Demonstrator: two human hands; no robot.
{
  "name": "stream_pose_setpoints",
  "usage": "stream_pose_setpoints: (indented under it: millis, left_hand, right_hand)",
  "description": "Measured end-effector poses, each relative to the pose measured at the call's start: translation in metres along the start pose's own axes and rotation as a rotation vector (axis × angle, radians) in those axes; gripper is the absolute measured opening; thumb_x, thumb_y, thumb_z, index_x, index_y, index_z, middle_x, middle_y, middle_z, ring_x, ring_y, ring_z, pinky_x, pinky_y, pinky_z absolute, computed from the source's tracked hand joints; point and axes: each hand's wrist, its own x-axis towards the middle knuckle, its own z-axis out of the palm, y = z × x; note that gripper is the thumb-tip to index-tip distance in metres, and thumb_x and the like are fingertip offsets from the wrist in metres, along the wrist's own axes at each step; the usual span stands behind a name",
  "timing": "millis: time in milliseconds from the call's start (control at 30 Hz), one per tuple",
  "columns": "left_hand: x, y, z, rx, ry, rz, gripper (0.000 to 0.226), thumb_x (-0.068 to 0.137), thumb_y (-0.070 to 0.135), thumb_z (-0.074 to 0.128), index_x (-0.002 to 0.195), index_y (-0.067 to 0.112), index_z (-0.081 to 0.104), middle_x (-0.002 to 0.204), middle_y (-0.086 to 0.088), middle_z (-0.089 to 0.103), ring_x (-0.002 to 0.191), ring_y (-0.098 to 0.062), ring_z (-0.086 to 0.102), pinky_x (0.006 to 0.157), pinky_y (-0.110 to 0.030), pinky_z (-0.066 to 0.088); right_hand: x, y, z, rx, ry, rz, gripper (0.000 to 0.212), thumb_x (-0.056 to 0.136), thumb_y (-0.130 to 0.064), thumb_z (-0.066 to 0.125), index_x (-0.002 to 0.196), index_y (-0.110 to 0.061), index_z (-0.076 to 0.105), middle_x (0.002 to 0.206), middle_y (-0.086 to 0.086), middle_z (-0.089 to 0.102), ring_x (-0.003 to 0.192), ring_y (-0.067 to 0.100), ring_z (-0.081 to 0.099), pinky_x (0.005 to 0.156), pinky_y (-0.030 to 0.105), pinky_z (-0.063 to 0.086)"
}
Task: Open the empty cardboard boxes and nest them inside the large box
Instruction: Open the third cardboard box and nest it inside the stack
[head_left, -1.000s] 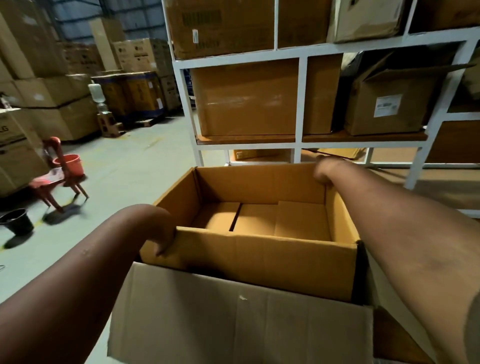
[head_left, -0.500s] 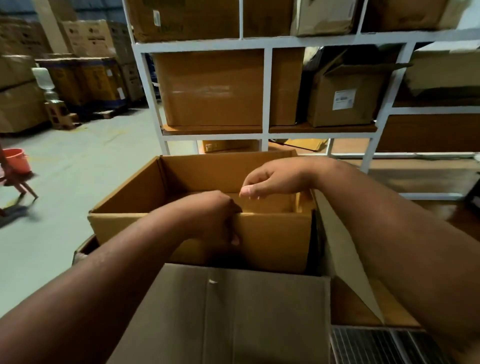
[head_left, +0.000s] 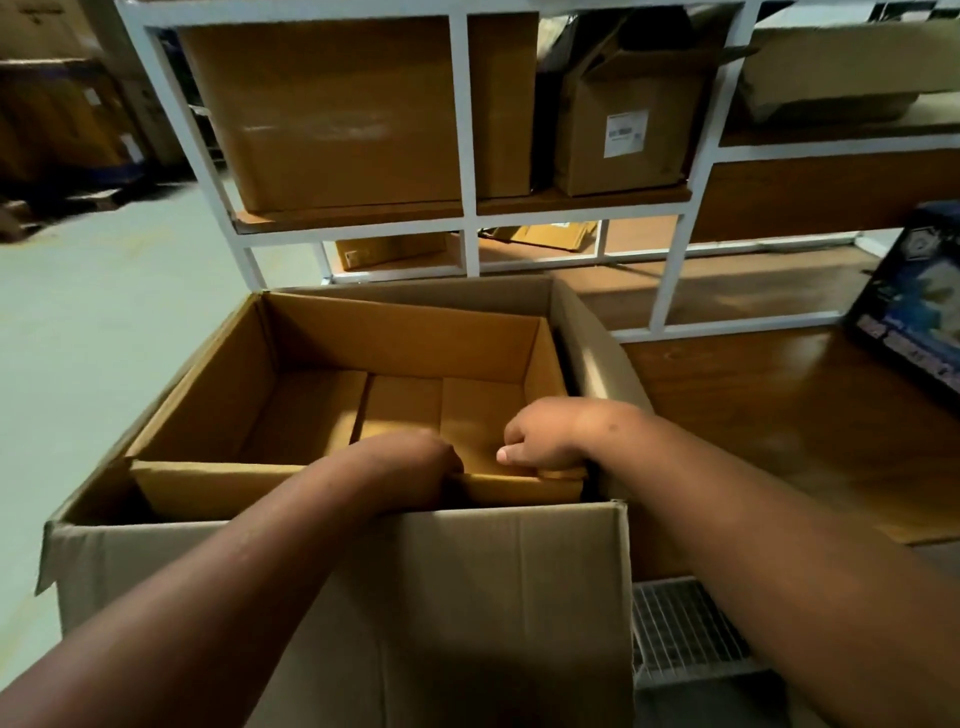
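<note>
A large grey-brown cardboard box (head_left: 467, 597) stands open in front of me. Inside it sits a smaller open brown box (head_left: 218, 395), empty, its top rim below the large box's rim. My left hand (head_left: 410, 462) curls over the near wall of the smaller box, fingers hidden behind the edge. My right hand (head_left: 545, 436) presses on the same near wall a little to the right, fingers folded onto the cardboard edge. Both forearms reach over the large box's near wall.
A white metal rack (head_left: 467, 218) holding cardboard boxes (head_left: 332, 114) stands just behind. A wooden surface (head_left: 779, 415) lies to the right with a dark printed box (head_left: 914, 306) on it. A wire grid (head_left: 680, 629) shows at the lower right. Grey floor (head_left: 93, 332) spreads left.
The smaller box has sunk from above the large box down inside it. Both hands moved from its sides to its near wall and lowered with it.
</note>
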Motion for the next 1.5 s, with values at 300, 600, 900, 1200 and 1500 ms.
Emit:
stream_pose_setpoints:
  millis: [300,600,900,1200,1500]
  left_hand:
    - [-0.011,-0.01,0.001,-0.22,-0.011,0.03,0.019,0.103,0.044,0.074,0.114,0.029,0.075,0.092,0.014,0.062,0.088,-0.011,0.061,0.067,-0.022,0.043]
    - [-0.094,-0.134,-0.018,0.092,0.505,-0.534,0.045,0.098,0.048,0.075,0.138,0.03,0.067,0.131,-0.003,0.063,0.125,-0.028,0.055,0.101,-0.044,0.056]
    - [-0.082,-0.203,0.018,-0.26,0.318,-0.709,0.049,0.106,0.024,0.067,0.153,0.013,0.059,0.147,-0.015,0.065,0.136,-0.034,0.063,0.113,-0.044,0.052]
    - [-0.05,-0.181,-0.009,-0.05,-0.113,-0.695,0.064,0.116,0.017,0.052,0.167,-0.003,0.019,0.174,-0.019,0.029,0.161,-0.036,0.029,0.129,-0.024,0.021]
    - [-0.022,-0.056,-0.019,-0.176,-0.059,-0.066,0.055,0.105,0.049,0.067,0.157,0.034,0.056,0.15,0.002,0.061,0.133,-0.028,0.06,0.112,-0.045,0.051]
  right_hand:
    - [0.034,-0.077,-0.043,-0.135,0.223,-0.172,0.03,0.11,-0.046,0.062,0.137,-0.036,0.066,0.133,-0.007,0.069,0.124,0.021,0.063,0.112,0.056,0.053]
    - [0.101,-0.208,-0.063,0.021,0.358,-0.447,0.07,0.103,-0.018,0.072,0.161,-0.047,0.048,0.148,-0.003,0.055,0.127,0.026,0.062,0.102,0.046,0.06]
    - [0.176,-0.299,-0.036,-0.214,0.173,-0.406,0.086,0.106,-0.003,0.063,0.175,-0.037,0.024,0.185,0.006,-0.008,0.16,0.045,0.035,0.126,0.053,0.041]
    - [0.19,-0.277,-0.027,-0.034,-0.034,-0.35,0.076,0.114,-0.003,0.051,0.177,-0.031,0.018,0.185,0.001,-0.013,0.169,0.04,0.01,0.131,0.048,0.029]
    - [0.073,-0.105,-0.038,-0.002,-0.004,0.294,0.039,0.11,-0.033,0.066,0.147,-0.022,0.065,0.145,0.004,0.063,0.124,0.029,0.063,0.098,0.044,0.052]
